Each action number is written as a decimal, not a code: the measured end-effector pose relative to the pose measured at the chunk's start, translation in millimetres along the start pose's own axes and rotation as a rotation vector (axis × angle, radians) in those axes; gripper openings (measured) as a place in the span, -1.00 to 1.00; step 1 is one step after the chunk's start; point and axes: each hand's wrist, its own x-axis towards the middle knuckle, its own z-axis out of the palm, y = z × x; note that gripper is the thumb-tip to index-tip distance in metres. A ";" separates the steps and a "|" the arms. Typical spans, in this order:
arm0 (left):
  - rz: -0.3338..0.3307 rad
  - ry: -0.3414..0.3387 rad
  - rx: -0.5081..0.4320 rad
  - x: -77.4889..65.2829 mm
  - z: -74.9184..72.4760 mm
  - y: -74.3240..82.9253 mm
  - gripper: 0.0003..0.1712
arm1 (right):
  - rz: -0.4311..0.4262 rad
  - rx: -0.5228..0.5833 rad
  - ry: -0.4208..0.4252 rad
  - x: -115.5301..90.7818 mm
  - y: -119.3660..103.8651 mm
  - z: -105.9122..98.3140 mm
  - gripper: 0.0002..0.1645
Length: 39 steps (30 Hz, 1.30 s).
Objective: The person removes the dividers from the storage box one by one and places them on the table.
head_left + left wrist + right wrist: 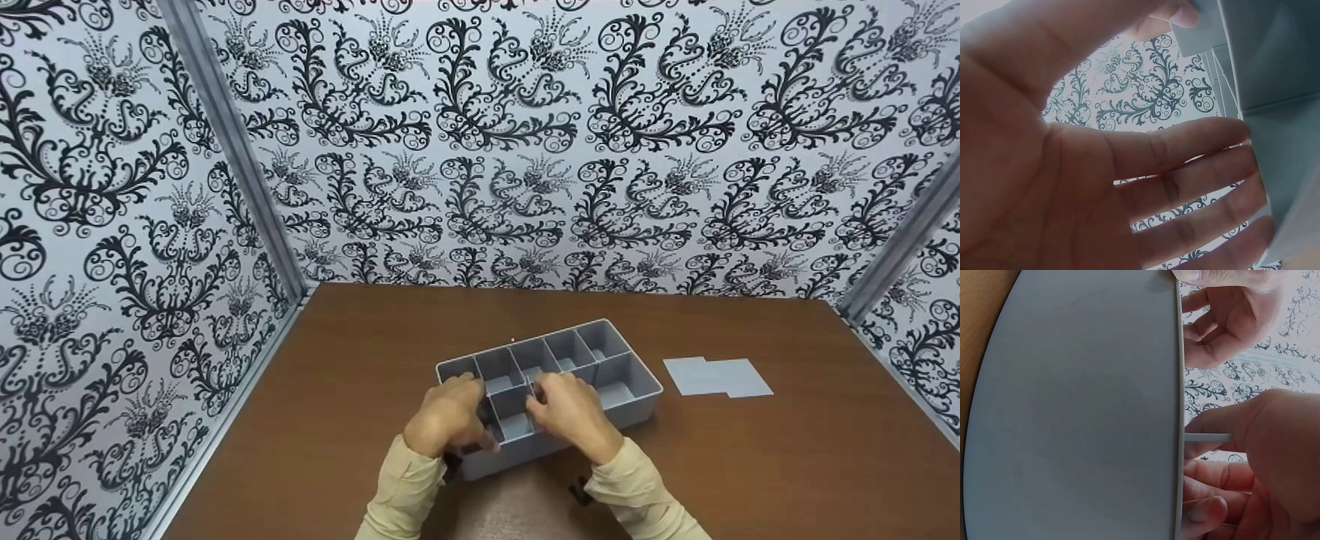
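A grey compartment box [592, 421] sits at an angle on the wooden table, divided into several cells by thin walls. My right hand [571, 405] is over the middle of its front row. Between thumb and fingers it pinches a thin grey divider [1207, 437], whose upper edge stands above the box's rim in the right wrist view. My left hand [450, 416] grips the box's left end, its thumb over the front rim. In the left wrist view its fingers [1196, 185] reach the box wall, their tips hidden behind the rim.
Two overlapping pale rectangular pieces [716, 376] lie flat on the table [360, 360] right of the box. Patterned panels [510, 150] rise behind and to the sides, with grey metal posts at the corners.
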 end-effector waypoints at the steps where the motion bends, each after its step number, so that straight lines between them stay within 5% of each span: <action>1: 0.001 0.000 0.001 0.0 0.0 -0.1 -0.15 | -0.001 0.003 0.003 0.2 0.0 0.0 -0.69; 39: -0.013 -0.001 0.002 0.1 -0.2 0.8 -0.14 | -0.015 0.030 0.022 1.4 -1.5 -1.1 -0.71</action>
